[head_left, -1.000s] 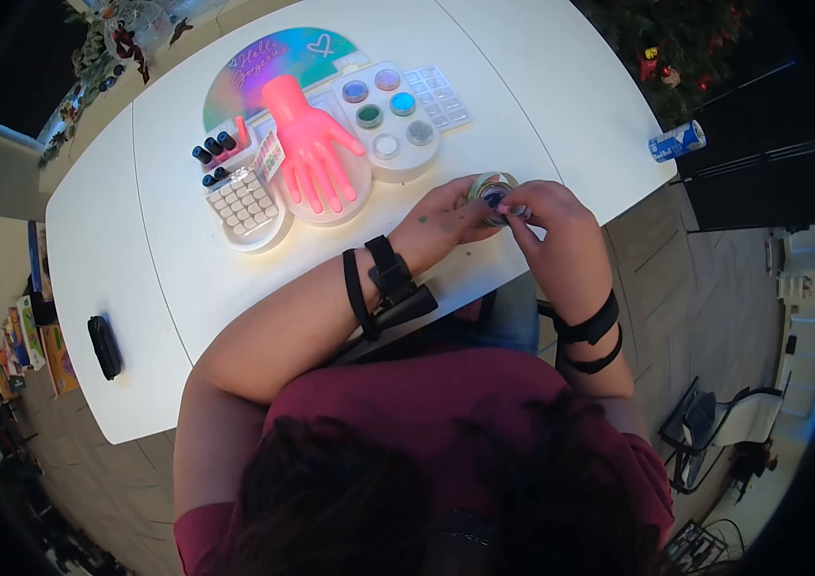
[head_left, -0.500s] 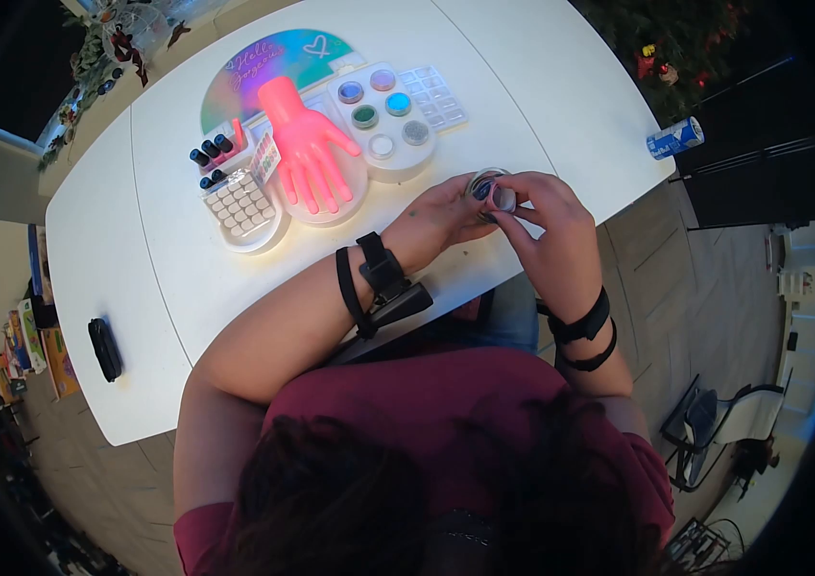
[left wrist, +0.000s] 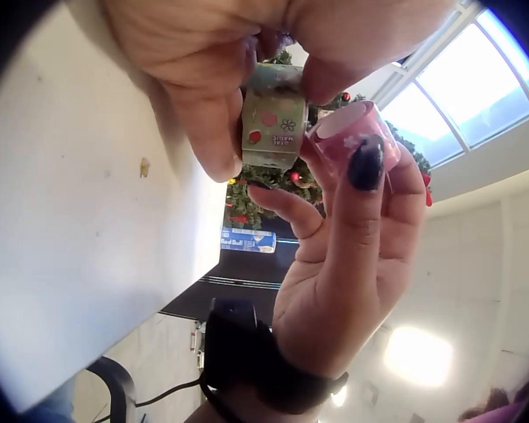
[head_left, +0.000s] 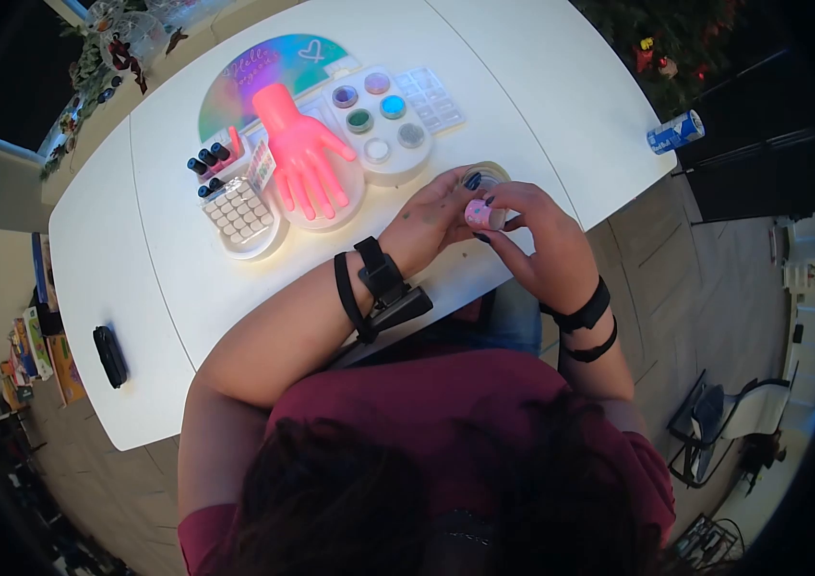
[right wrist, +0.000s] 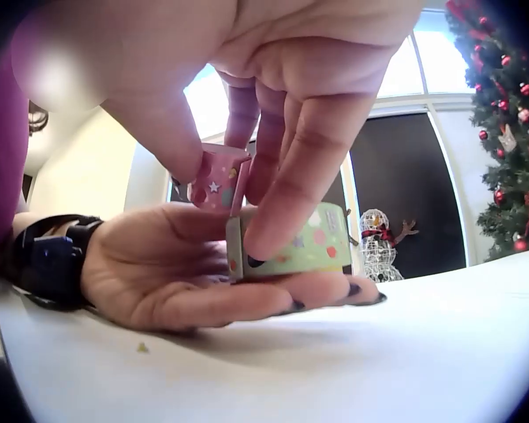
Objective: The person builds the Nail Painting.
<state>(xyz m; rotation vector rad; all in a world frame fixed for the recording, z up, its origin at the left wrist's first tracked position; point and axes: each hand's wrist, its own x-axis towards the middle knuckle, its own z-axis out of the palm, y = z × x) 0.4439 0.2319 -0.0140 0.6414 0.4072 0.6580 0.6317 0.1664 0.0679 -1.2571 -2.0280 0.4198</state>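
Note:
In the head view my left hand [head_left: 427, 226] holds a wide green roll [head_left: 494, 173] above the table's near edge. The left wrist view shows flower and fruit prints on this green roll [left wrist: 275, 128], between my left thumb and fingers. My right hand [head_left: 551, 240] pinches a smaller pink patterned roll [head_left: 477, 216] just beside it. Seen from the right wrist, the pink roll [right wrist: 219, 181] sits under my right thumb, while a right fingertip lies against the green roll [right wrist: 313, 247], which rests on my left fingers.
A pink model hand [head_left: 307, 158] lies beyond my left hand, with a tray of pigment pots [head_left: 383, 168], dark-capped bottles [head_left: 208, 158] and a white nail-tip rack [head_left: 238, 213] around it. A blue can [head_left: 674, 132] lies at the right edge, a black case [head_left: 110, 356] at the left.
The pink roll has come out from beside the green roll's opening toward me and turned, so its patterned side shows. My right hand has moved slightly down and left with it.

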